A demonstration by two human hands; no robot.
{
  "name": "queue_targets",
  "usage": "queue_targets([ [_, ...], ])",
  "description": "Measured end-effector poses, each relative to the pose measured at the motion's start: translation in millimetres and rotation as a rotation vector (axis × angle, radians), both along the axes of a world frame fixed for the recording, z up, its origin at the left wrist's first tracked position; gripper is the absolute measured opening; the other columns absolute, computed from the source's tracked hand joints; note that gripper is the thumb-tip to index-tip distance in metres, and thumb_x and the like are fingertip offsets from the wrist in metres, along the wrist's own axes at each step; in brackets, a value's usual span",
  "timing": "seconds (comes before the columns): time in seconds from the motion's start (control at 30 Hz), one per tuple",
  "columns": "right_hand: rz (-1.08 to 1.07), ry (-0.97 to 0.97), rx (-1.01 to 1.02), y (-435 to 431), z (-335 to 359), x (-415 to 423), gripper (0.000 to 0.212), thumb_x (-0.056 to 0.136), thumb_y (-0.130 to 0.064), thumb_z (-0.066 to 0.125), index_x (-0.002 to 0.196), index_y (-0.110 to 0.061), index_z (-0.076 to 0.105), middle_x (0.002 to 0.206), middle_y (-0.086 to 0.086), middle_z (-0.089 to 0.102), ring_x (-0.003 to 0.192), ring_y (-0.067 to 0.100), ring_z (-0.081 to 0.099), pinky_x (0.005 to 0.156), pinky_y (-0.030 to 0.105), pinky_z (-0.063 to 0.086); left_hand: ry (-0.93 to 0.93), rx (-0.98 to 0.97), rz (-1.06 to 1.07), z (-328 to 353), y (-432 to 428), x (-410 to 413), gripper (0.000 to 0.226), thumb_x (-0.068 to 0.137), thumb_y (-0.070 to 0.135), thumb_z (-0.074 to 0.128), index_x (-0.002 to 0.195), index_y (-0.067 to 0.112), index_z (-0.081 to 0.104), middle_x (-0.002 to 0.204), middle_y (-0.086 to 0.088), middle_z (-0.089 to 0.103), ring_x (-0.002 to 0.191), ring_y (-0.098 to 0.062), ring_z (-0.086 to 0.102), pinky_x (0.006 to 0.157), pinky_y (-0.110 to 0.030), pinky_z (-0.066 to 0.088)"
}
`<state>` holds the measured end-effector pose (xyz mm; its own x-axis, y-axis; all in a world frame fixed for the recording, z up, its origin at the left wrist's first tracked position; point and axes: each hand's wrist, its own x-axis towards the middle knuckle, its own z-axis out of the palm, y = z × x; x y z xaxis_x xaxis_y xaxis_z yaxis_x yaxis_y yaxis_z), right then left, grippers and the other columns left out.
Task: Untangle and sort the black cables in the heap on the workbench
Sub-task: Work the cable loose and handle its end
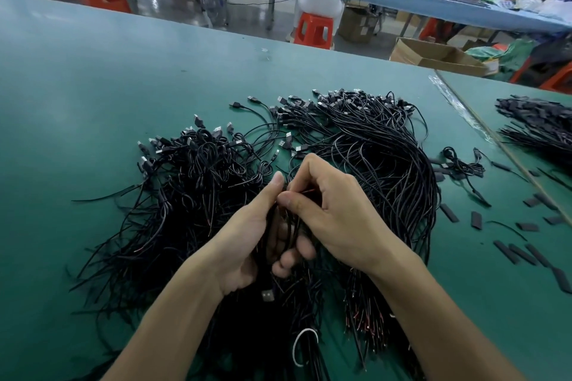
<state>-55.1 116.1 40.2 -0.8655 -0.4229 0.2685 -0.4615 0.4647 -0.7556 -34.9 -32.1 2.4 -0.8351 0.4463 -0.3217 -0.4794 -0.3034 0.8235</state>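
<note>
Left hand [247, 244] curls its fingers round a small bunch [272, 232] of black cables, thumb raised, over the near middle of the heap [198, 170]. The right hand [328, 210] touches it and pinches the tip of one cable [309, 191] between thumb and forefinger, where a red lead shows. The step looks like drawing that one cable free. It should go best if the left grip is firm enough to steady the bunch yet slack enough to let a strand slide, and if the right pulls along the cable's own line, not across it. At a snag, it is better to trace the strand back to the crossing than to tug, since these thin leads would likely tighten into knots. The bunch runs near to far. Its bare end is up at the right fingertips, and a plug [267, 295] hangs below the left palm, pointing at the person. In the heap's right half the cables lie combed, with the long axis far to near, plugs on the far side and red-tipped leads [362, 318] on the near side, so the freed cable probably belongs there with its plug turned away. The heap's left half is knotted, with plugs at its far edge and tails sprayed near and left. At the heap's near edge lies a white loop [305, 346]. Just right of the heap, short black sleeves [448, 213] are scattered on the green workbench [93, 86]. Well right of it lies a separate bundle [532, 130] of black cables.
</note>
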Motion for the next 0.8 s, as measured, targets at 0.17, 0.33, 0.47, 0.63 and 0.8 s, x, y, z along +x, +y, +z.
queue_targets([
  [0.17,-0.063,-0.044,-0.112,0.1,-7.6,-1.6,0.017,0.088,-0.025,0.075,0.08,-0.021,0.06,0.066,-0.006,0.067,0.056,0.005,0.058,0.056,0.02,0.048,0.099,-0.112,0.105,-3.9,-9.0,-3.9,0.059,0.077,0.074,0.051,0.062,0.018,0.067,0.043,0.003,0.04,0.031,-0.007,0.031,0.034,-0.013,0.026],
  [0.33,-0.115,-0.195,0.163,12.8,-22.7,7.0,0.027,0.087,-0.055,0.064,0.085,-0.028,0.059,0.075,-0.009,0.063,0.065,-0.004,0.058,0.059,0.014,0.047,0.269,-0.105,0.398,-3.3,-18.8,-7.8,0.056,0.089,0.066,0.043,0.051,0.025,0.045,0.045,0.004,0.04,0.035,-0.009,0.031,0.033,-0.017,0.03],
  [0.47,-0.028,-0.306,0.512,7.4,-44.0,28.7,0.036,0.084,-0.059,0.066,0.081,-0.024,0.066,0.077,-0.007,0.066,0.068,0.004,0.062,0.064,0.03,0.057,0.314,-0.122,0.572,-6.8,-13.3,-8.5,0.058,0.087,0.069,0.036,0.048,0.026,0.042,0.047,-0.004,0.052,0.034,-0.015,0.045,0.034,-0.022,0.037],
  [0.63,-0.004,-0.326,0.634,-2.1,-49.9,36.0,0.03,0.082,-0.053,0.067,0.079,-0.023,0.067,0.083,-0.004,0.066,0.079,0.016,0.065,0.073,0.036,0.058,0.325,-0.173,0.634,-13.7,-13.0,-9.0,0.061,0.085,0.075,0.035,0.049,0.026,0.04,0.042,0.004,0.033,0.033,-0.007,0.025,0.033,-0.015,0.018],
  [0.8,-0.061,-0.321,0.556,11.9,-32.9,28.1,0.02,0.087,-0.048,0.069,0.08,-0.029,0.068,0.08,-0.011,0.066,0.075,0.007,0.064,0.074,0.032,0.059,0.303,-0.176,0.601,-13.1,-13.5,-11.1,0.061,0.086,0.073,0.029,0.049,0.026,0.042,0.044,0.008,0.028,0.035,-0.007,0.018,0.034,-0.019,0.013],
])
